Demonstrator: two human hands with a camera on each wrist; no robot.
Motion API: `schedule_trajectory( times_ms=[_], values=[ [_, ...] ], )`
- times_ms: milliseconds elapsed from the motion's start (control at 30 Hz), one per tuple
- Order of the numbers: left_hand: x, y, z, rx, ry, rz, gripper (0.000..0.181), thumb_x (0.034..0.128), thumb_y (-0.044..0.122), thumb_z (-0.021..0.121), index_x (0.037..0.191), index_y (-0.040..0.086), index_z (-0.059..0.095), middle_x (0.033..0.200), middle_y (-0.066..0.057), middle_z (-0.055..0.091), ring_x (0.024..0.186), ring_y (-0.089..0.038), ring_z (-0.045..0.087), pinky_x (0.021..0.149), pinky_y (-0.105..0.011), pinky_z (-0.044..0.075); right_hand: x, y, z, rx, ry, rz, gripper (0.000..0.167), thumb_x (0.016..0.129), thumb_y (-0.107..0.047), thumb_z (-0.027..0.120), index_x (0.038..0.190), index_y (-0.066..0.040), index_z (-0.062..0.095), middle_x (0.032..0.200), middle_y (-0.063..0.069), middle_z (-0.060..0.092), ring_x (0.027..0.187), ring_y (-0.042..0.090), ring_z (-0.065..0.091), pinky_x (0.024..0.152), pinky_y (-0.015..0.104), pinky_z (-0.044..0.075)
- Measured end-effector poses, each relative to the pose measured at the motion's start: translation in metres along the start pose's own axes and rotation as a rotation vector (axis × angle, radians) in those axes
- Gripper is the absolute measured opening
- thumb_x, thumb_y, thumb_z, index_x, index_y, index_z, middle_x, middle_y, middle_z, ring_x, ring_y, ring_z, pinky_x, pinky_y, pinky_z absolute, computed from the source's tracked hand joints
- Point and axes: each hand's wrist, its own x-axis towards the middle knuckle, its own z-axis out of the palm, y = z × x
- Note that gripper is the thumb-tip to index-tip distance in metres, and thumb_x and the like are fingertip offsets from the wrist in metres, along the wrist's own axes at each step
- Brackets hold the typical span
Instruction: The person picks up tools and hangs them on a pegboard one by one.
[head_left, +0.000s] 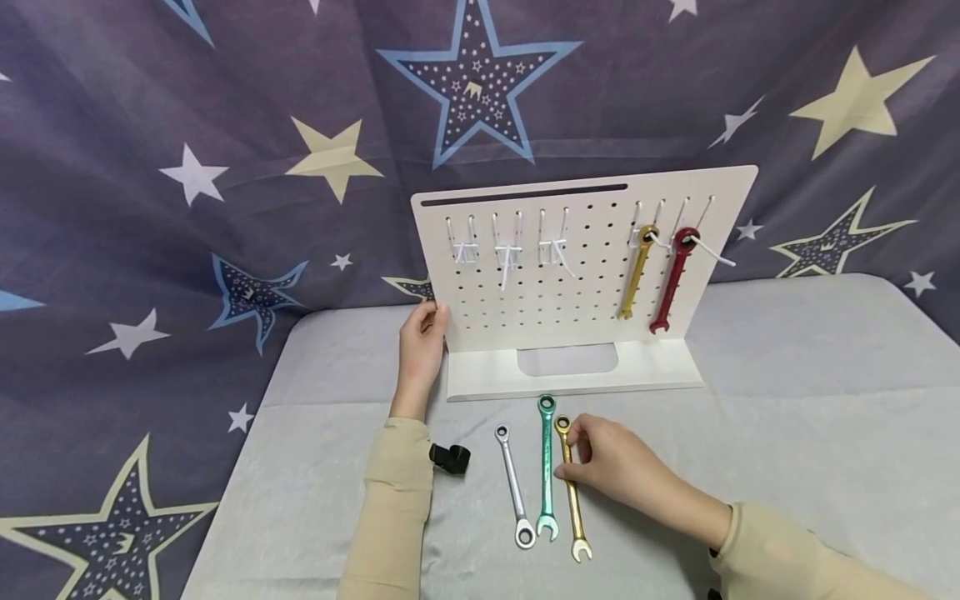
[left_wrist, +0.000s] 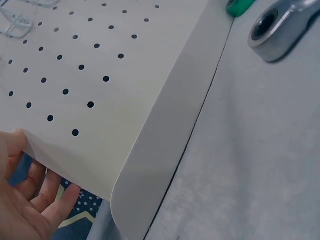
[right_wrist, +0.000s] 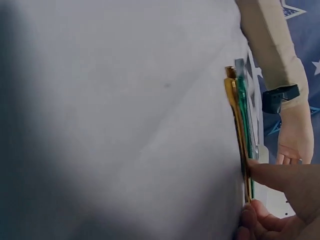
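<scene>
On the cloth lie a silver ratchet wrench [head_left: 513,479], a green ratchet wrench [head_left: 547,475] and a gold ratchet wrench [head_left: 575,515], side by side. My right hand [head_left: 626,467] pinches the gold one near its ring end between thumb and fingers; in the right wrist view the fingertips partly hide that wrench [right_wrist: 235,107]. With the thumb at its front face, my left hand [head_left: 422,350] grips the left edge of the white pegboard [head_left: 540,308]. The left wrist view shows the other fingers of that hand [left_wrist: 35,200] around the board's edge.
A yellow wrench [head_left: 636,275] and a red wrench [head_left: 672,283] hang from hooks on the board's right. Several white hooks [head_left: 507,254] stick out on its left. A star-patterned curtain [head_left: 247,167] stands behind the grey cloth-covered table [head_left: 810,417].
</scene>
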Motion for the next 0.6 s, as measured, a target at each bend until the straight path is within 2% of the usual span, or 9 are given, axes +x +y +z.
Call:
schedule_trajectory(
  times_ms=[133, 333, 467, 600],
  values=[
    [0.000, 0.000, 0.001, 0.003, 0.002, -0.003, 0.025, 0.1017, 0.015, 0.058, 0.114, -0.006, 0.063, 0.115, -0.021, 0.062, 0.110, -0.029, 0.058, 0.099, -0.039, 0.046, -0.002, -0.001, -0.002, -0.036, -0.007, 0.029, 0.036, 0.072, -0.017, 0.089, 0.090, -0.011, 0.059, 0.069, -0.004, 0.050, 0.063, 0.012, 0.045, 0.057, 0.028, 0.038],
    [0.001, -0.002, 0.002, 0.012, -0.009, -0.004, 0.026, 0.1025, 0.018, 0.057, 0.114, -0.005, 0.062, 0.111, -0.017, 0.061, 0.101, -0.022, 0.057, 0.087, -0.030, 0.048, -0.005, 0.007, -0.012, -0.070, -0.002, 0.040, 0.032, 0.072, -0.016, 0.089, 0.090, -0.008, 0.064, 0.069, -0.005, 0.051, 0.063, 0.011, 0.046, 0.059, 0.028, 0.040],
    [0.002, -0.003, 0.001, 0.013, -0.008, 0.003, 0.026, 0.1026, 0.018, 0.056, 0.114, -0.005, 0.062, 0.109, -0.016, 0.061, 0.098, -0.020, 0.057, 0.083, -0.025, 0.047, -0.006, 0.012, -0.016, -0.068, -0.018, 0.044, 0.024, 0.075, -0.014, 0.086, 0.085, -0.008, 0.065, 0.068, -0.005, 0.052, 0.063, 0.010, 0.047, 0.058, 0.028, 0.041],
    [0.001, -0.004, 0.000, 0.010, -0.006, 0.013, 0.028, 0.1027, 0.018, 0.056, 0.115, -0.006, 0.062, 0.110, -0.017, 0.061, 0.099, -0.021, 0.057, 0.084, -0.026, 0.046, -0.005, 0.012, -0.018, -0.053, -0.045, 0.072, 0.019, 0.077, -0.014, 0.084, 0.078, -0.011, 0.065, 0.067, -0.005, 0.055, 0.062, 0.010, 0.049, 0.058, 0.028, 0.043]
  ],
)
